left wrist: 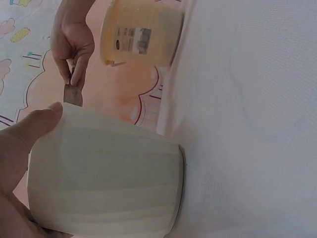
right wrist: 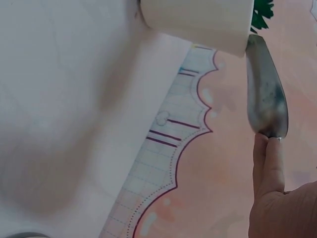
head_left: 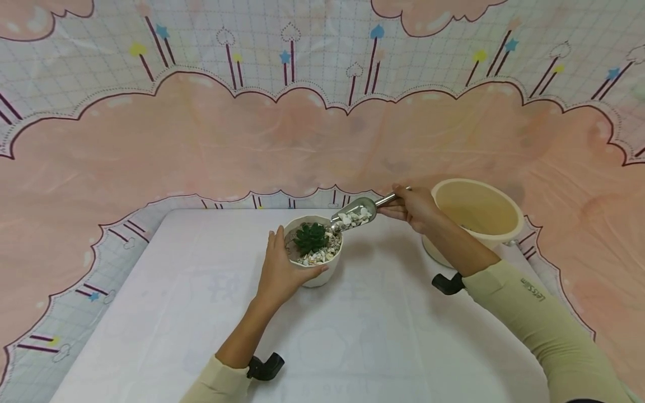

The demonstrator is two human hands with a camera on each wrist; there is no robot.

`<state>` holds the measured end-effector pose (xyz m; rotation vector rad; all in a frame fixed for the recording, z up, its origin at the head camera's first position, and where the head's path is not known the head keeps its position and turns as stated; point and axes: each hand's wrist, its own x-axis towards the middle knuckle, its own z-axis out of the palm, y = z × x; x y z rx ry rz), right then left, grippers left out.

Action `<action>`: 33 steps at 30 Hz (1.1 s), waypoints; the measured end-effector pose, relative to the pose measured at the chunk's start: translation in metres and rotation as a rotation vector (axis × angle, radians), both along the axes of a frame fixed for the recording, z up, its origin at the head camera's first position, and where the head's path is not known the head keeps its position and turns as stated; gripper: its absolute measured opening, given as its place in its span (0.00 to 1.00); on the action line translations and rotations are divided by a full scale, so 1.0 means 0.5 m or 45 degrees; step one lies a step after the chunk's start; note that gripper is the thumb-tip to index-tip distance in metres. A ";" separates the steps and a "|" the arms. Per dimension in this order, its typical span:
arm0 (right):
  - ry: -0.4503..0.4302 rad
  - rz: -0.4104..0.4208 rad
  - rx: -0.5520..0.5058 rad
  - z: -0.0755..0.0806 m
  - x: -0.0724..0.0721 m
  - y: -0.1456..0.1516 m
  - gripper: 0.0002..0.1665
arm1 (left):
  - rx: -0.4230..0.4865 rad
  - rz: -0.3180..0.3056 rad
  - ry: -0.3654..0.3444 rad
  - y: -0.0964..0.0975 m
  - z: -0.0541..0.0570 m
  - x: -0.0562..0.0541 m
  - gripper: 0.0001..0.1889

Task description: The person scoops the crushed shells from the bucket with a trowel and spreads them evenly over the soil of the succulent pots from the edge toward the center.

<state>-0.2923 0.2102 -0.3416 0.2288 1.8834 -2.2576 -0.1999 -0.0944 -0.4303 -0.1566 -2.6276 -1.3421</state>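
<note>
A white flower pot (head_left: 322,276) stands on the table, with a green succulent (head_left: 310,238) and white pebbles (head_left: 320,255) covering part of its soil. My left hand (head_left: 283,270) grips the pot's near left side, thumb on the front and fingers round the rim. My right hand (head_left: 414,208) holds a metal scoop (head_left: 372,206) by its handle. White stones fill the scoop, and its tip is at the pot's right rim. From below, the right wrist view shows the scoop (right wrist: 267,94) meeting the pot (right wrist: 203,20) beside the succulent's leaves.
A cream bucket (head_left: 516,224) stands at the table's right back, partly behind my right forearm; its contents are mostly hidden. The white tabletop (head_left: 201,313) ends at the back against a pink patterned cloth (head_left: 302,145).
</note>
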 end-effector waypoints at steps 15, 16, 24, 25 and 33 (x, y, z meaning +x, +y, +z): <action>0.016 0.019 -0.020 0.002 0.002 -0.004 0.16 | 0.014 -0.116 -0.020 -0.025 -0.004 -0.021 0.69; 0.020 0.020 -0.024 0.001 0.001 -0.003 0.16 | 0.016 -0.128 -0.027 -0.027 -0.005 -0.023 0.69; 0.016 -0.023 -0.050 -0.001 -0.003 -0.009 0.17 | 0.047 -0.072 -0.065 -0.009 0.009 0.004 0.70; 0.016 -0.027 -0.047 -0.002 -0.004 -0.009 0.17 | 0.042 -0.052 -0.055 -0.005 0.010 0.008 0.70; 0.026 -0.023 -0.026 -0.001 -0.003 -0.004 0.17 | 0.015 -0.008 -0.003 -0.009 -0.002 0.000 0.67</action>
